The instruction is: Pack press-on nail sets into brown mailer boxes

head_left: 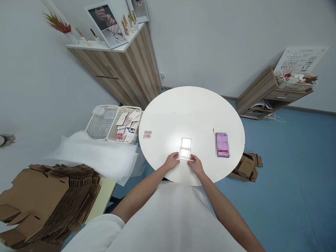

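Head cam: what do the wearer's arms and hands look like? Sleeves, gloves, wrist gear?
No gloves on the left hand or right hand; no watch or bands visible. Both forearms uncovered. A white short sleeve covers the left upper arm. Rings too small to tell.

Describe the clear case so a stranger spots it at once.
Start at the round white table. At its near edge, between the left hand and right hand, lies the clear plastic case, opened flat. It alone is transparent, with two square halves.

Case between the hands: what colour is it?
Clear plastic case, showing the white table through it; head view.
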{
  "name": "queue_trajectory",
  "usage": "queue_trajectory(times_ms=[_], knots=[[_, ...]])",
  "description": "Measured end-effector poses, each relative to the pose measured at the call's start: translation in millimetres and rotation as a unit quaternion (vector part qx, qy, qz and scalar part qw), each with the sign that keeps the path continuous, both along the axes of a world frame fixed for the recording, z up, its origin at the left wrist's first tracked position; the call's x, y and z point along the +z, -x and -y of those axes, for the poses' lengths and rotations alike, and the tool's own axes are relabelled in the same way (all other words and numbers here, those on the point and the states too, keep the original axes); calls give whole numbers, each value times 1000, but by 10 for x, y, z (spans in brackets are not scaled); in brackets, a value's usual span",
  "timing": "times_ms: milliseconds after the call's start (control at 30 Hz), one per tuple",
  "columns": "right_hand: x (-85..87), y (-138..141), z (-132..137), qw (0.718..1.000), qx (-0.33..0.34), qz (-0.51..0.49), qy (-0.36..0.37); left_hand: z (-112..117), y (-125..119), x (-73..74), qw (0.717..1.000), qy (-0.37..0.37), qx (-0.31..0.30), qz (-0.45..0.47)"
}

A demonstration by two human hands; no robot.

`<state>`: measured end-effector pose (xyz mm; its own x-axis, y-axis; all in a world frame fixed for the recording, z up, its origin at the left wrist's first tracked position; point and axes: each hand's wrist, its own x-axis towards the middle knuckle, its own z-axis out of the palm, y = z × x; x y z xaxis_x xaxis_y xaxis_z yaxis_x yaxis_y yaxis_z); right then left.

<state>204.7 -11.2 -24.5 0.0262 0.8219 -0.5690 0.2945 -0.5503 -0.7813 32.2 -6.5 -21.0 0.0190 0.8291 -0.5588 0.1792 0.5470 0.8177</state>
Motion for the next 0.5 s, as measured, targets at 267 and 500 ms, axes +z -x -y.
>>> queue_trajectory(times_ms=[267, 500], knots=[[106, -39, 47, 996, 18, 68, -53, 135, 121, -59, 999, -18, 34, -27], [356, 505, -42, 979, 100, 61, -166, 53, 859, 71, 985, -91, -6, -144]])
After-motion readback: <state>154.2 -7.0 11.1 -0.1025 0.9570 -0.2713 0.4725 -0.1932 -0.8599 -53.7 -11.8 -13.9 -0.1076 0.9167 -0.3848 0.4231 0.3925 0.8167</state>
